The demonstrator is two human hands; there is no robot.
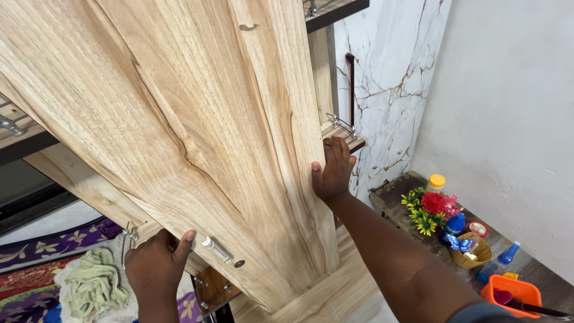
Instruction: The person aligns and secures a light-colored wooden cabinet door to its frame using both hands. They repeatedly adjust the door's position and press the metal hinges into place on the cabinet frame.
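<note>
**Bare hands, bare forearms, one sleeve edge**

We note two bare hands and no gloves. On the left hand (156,266) we see no ring, no watch and no band; its short thumbnail is pale and unpainted. The left wrist runs out of the bottom edge uncovered. The right hand (332,170) is likewise plain, with short nails showing on thumb and fingers. The right forearm (391,251) is long and bare to the elbow. At the lower edge we spot a grey-blue sleeve (478,312).

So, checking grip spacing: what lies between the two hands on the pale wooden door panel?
Head view: between left hand and right hand, bare pale wooden door panel, plus a silver bolt.
</note>
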